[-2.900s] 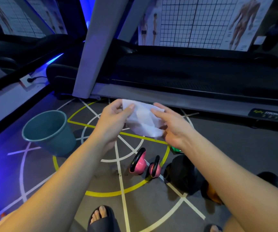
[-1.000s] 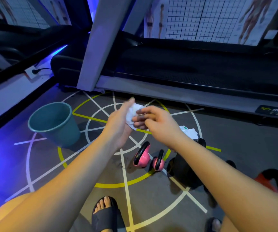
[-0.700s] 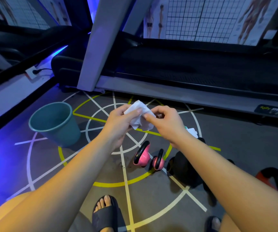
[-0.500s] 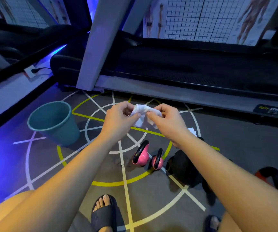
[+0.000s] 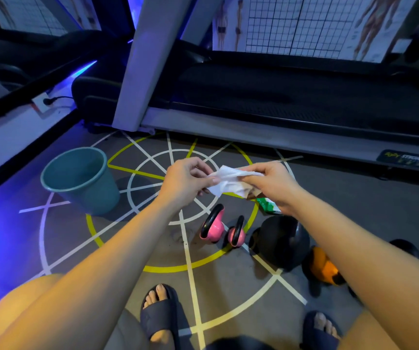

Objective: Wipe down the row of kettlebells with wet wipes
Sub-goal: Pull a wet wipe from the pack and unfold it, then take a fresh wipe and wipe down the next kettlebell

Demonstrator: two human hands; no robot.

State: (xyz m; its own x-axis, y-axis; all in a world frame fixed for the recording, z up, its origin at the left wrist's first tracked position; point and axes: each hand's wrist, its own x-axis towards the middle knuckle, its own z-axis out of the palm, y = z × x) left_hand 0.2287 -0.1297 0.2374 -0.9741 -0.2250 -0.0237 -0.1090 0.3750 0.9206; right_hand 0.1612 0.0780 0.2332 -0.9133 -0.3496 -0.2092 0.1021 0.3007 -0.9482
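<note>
Kettlebells are lined up on the grey, line-marked gym floor [image 5: 355,188] at lower centre and lower right of the frame: a pink kettlebell with a black handle [image 5: 212,229], a smaller pink kettlebell [image 5: 236,237] just beside it, a large black kettlebell [image 5: 283,242] and an orange kettlebell [image 5: 323,267]. None is being touched. A crumpled white wet wipe [image 5: 231,181] is held above them at centre. One end is pinched in the curled fingers of the left hand [image 5: 185,181], the other is gripped by the right hand [image 5: 273,184], and the sheet is stretched between the two.

A tear could be caused if the damp sheet is pulled too hard, and a slip from wet fingers would drop it onto the floor.

The orange kettlebell is partly covered by the right forearm, and a dark rounded shape at the right edge cannot be identified. A green-and-white packet [image 5: 267,205] is half hidden under the right wrist. The inside of the teal plastic bucket [image 5: 82,178] at centre left cannot be fully made out.
</note>
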